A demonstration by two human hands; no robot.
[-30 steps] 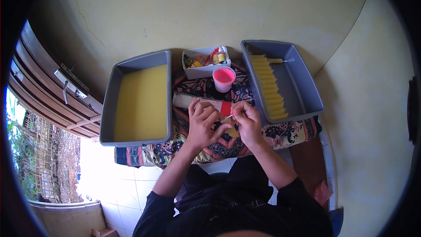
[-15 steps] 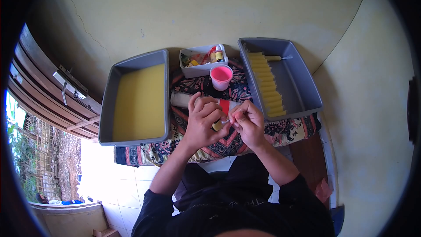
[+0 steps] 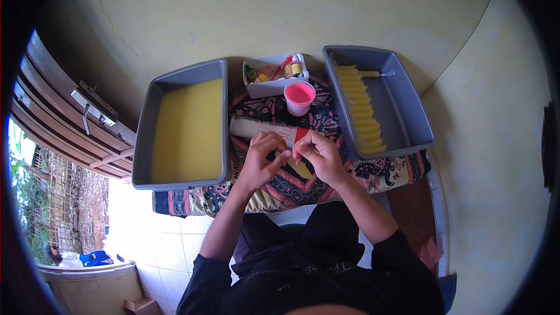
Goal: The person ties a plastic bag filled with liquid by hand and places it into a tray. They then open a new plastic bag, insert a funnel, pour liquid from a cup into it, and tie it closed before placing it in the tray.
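A small plastic tube of yellow liquid (image 3: pixel 301 169) hangs below my right hand (image 3: pixel 322 158), whose fingers pinch its upper end. My left hand (image 3: pixel 263 160) is curled just beside it, thumb and index nearly meeting; whatever they hold is too small to make out. Beneath both hands lies a white packet with a red band (image 3: pixel 256 128). Beyond it stands a plastic cup of pink liquid (image 3: pixel 299 94). In the grey tray (image 3: pixel 429 140) at right, several filled yellow tubes (image 3: pixel 357 105) lie in a row, with one more tube (image 3: pixel 370 74) near the far end.
On the left sits a grey tray (image 3: pixel 224 140) of yellow liquid. A white box (image 3: pixel 265 88) with small bottles is at the back by the wall. Patterned cloth (image 3: pixel 262 198) covers the low table. A wooden door (image 3: pixel 76 122) is at left, with a person (image 3: pixel 87 258) outside.
My hands have drawn slightly apart at the fingertips. The yellow tube now hangs lower and more visibly below my right fingers. The view has shifted a little.
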